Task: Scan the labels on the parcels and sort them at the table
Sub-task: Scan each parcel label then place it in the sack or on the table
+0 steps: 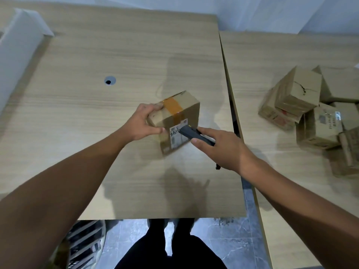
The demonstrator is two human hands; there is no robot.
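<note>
Head view: the scanning step is in hand. A taped cardboard parcel point(175, 117) sits near the middle of the wooden bench point(87, 105), right of its cable hole point(110, 80). The left hand point(142, 123) steadies it. Its grip is curled round the parcel's left end, fingers over the top edge and thumb on the near face.

The right hand point(221, 150) comes in from the right, its grip closed round a dark handheld scanner point(196, 133), pinched between thumb and fingers. The scanner's nose lies over the white label point(175, 137) on the parcel's near face, touching it or just short of it; I cannot tell which.

The next move, as I judge it, calls for a clean read of the label. Then the parcel goes to its sorted place while the left grip keeps it square.

A pile of parcels point(303, 111) lies jumbled on the second bench point(272, 61) to the right, well apart from both hands.
</note>
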